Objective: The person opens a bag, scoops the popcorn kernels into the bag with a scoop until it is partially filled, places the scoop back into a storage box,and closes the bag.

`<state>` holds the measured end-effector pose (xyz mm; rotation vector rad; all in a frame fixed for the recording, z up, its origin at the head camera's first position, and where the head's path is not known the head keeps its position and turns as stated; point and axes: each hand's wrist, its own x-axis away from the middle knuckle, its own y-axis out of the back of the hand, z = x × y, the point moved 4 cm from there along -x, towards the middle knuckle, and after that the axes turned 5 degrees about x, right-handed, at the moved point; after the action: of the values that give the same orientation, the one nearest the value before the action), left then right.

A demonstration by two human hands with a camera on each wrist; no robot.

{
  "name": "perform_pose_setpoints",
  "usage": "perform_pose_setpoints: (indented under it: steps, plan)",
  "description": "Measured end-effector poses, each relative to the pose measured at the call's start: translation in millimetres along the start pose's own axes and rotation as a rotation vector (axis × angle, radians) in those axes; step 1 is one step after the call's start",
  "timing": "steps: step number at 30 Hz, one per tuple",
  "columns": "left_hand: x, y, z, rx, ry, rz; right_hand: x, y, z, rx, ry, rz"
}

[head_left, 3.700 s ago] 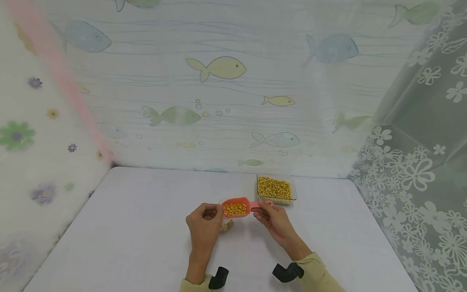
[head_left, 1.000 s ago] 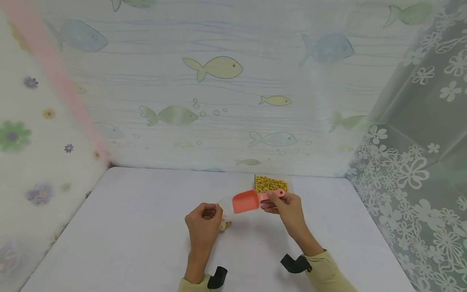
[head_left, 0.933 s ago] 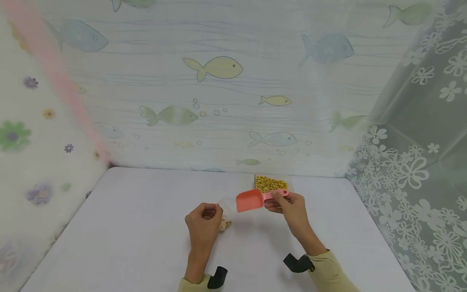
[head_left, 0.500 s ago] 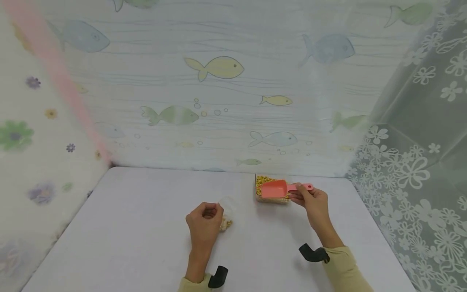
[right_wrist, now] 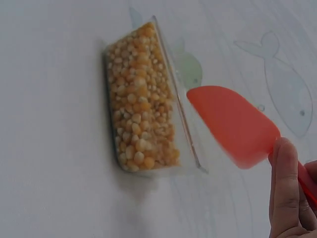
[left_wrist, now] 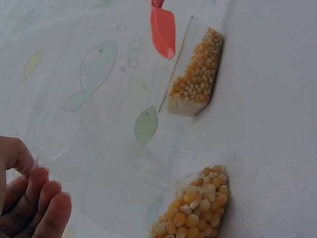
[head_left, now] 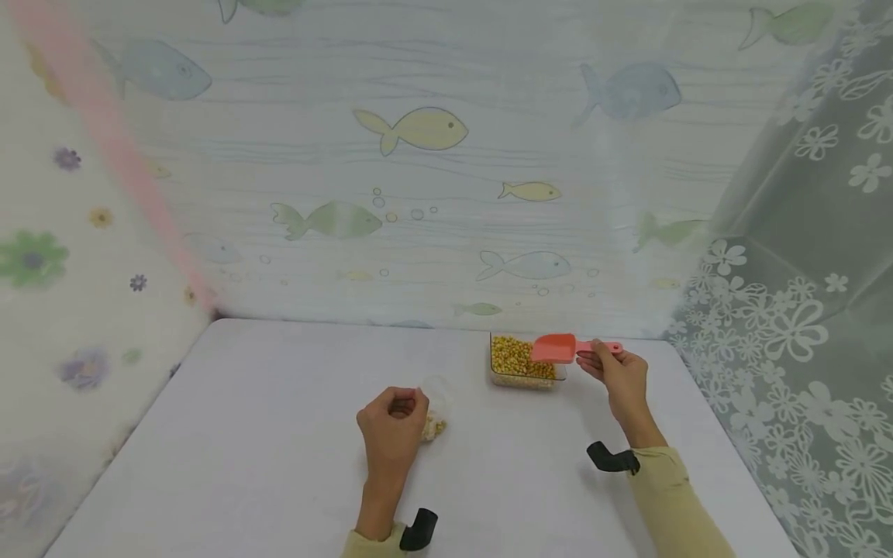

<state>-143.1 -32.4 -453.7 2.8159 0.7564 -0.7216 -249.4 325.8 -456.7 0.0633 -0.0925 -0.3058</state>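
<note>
The right hand (head_left: 619, 377) pinches the coral plastic scoop (head_left: 554, 349) over the clear rectangular corn tray (head_left: 525, 363) at two o'clock. The left hand (head_left: 393, 425) grips a clear kernel-filled bag (head_left: 434, 416) mid-worktop (head_left: 244, 449).

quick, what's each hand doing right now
Left hand: pinches the open top of the clear bag of corn kernels.
Right hand: grips the handle of the pink scoop above the corn container.

left hand (left_wrist: 29, 208) pinches clear bag (left_wrist: 124, 183) (corn inside) | scoop (left_wrist: 163, 30) above tray (left_wrist: 195, 74)
</note>
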Motion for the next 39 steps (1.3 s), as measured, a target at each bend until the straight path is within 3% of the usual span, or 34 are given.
perform_pose_setpoints:
  steps: [4,9,12,16,23,31,39]
  plan:
    - [0.4,-0.9,-3.9,-0.017,-0.015,0.002,-7.2,-1.3,-6.3,0.009,-0.010,-0.021]
    - [-0.4,-0.3,-25.2,-0.004,-0.011,-0.003,-9.9,-3.3,-9.5,0.045,0.011,-0.027]
    - [-0.3,0.7,-34.7,-0.005,-0.042,-0.004,-9.9,-4.3,-9.0,0.088,0.036,-0.032]
    - [0.1,1.4,-38.1,-0.010,-0.077,-0.010,-9.0,-7.8,-5.5,0.145,0.097,-0.021]
    - [0.3,1.9,-36.7,-0.009,-0.064,-0.020,-10.2,-14.6,-3.0,0.213,0.174,0.050]
    - [-1.4,3.1,-38.6,-0.005,-0.046,-0.021,-20.4,-21.1,-10.1,0.236,0.069,0.138]
    - [-2.1,3.6,-37.9,-0.004,-0.020,-0.016,-25.7,-19.5,-22.4,0.173,-0.054,0.219]
